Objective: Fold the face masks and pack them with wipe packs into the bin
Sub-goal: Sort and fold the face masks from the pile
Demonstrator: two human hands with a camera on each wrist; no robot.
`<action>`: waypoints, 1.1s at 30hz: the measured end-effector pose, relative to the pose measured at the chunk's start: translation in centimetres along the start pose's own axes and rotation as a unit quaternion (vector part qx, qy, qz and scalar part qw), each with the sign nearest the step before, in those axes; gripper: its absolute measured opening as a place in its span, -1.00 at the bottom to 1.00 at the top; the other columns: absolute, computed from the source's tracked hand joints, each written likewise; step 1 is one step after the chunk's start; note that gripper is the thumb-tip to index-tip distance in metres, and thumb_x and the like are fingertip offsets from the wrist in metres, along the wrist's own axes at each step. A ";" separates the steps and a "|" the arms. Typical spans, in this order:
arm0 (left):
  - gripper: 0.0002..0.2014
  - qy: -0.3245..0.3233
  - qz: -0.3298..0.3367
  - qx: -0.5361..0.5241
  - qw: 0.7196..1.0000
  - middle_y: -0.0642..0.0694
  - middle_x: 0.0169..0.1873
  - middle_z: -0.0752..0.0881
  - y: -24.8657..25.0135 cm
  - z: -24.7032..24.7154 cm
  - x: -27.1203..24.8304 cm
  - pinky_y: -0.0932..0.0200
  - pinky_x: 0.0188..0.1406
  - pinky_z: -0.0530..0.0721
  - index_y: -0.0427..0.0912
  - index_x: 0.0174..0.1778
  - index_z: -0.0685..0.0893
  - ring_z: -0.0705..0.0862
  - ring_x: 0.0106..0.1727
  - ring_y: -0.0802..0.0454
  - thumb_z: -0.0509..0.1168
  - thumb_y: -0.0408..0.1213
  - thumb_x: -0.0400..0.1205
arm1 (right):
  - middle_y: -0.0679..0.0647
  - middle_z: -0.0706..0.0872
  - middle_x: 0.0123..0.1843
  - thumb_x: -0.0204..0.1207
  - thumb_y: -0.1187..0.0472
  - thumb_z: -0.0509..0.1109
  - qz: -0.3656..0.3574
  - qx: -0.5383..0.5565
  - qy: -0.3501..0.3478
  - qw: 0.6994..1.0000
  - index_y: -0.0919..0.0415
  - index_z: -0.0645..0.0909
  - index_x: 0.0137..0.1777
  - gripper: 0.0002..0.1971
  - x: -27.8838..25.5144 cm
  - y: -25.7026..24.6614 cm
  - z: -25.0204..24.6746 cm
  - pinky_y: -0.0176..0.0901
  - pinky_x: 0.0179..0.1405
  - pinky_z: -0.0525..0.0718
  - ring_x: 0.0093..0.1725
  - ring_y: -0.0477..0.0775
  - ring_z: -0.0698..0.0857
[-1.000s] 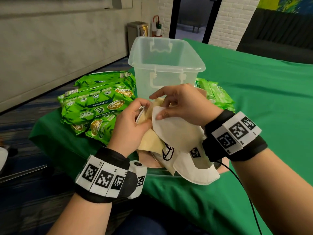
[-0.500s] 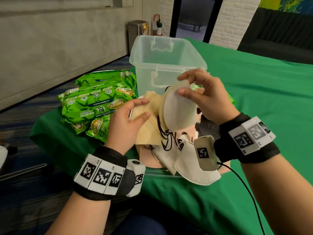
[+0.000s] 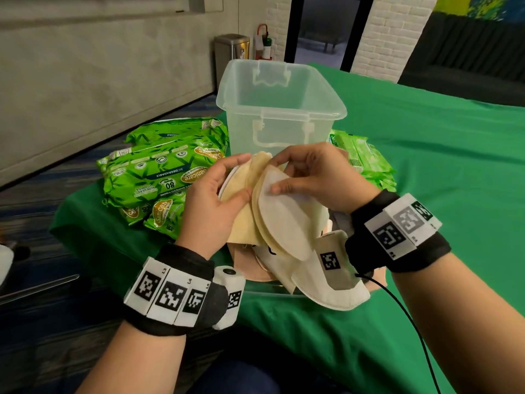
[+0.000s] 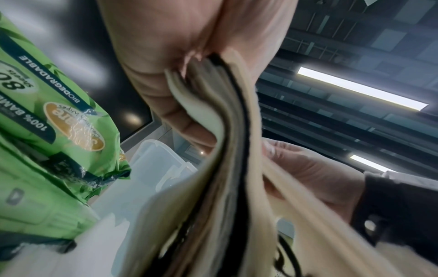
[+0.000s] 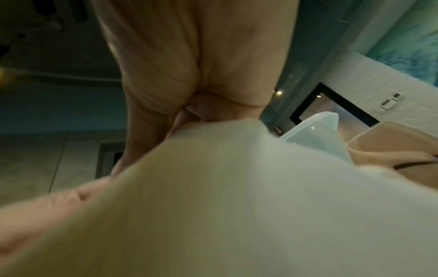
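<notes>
My left hand grips a stack of folded beige face masks upright in front of the clear plastic bin. In the left wrist view the stack shows several layers and a black ear loop edge. My right hand pinches a folded white mask by its top and holds it against the stack's right side; the mask fills the right wrist view. More loose white masks lie below on the green cloth. Green wipe packs lie left of the bin, others to its right.
The green-covered table stretches away to the right and back. Its left edge drops to the floor beside the wipe packs. A steel waste bin stands by the far wall.
My right hand lifted the white mask off the pile, then brought it left and down against the stack in my left hand. The left hand's thumb has closed on the stack.
</notes>
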State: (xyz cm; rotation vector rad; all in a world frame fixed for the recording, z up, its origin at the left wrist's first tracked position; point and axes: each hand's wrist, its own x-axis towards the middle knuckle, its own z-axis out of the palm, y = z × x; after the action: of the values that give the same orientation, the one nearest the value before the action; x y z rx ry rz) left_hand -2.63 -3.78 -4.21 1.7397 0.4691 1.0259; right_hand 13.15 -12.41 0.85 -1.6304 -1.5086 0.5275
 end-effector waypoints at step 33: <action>-0.64 -0.026 0.000 -0.039 0.999 0.16 0.02 0.76 -0.4 0.2 -0.2 0.28 0.11 0.60 0.19 0.06 0.64 0.70 0.10 0.18 0.34 -0.36 0.45 | 0.23 0.69 -0.41 0.17 0.30 0.67 0.014 0.041 0.135 0.990 0.08 0.56 -0.43 -0.71 0.2 0.5 0.5 0.00 -0.35 0.57 -0.41 0.06 0.59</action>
State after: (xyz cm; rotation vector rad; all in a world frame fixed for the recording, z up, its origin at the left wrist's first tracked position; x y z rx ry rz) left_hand -2.46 -3.88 -4.66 1.6929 0.3899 0.9839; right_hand 13.12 -12.05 0.24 -1.5909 -1.2514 0.3615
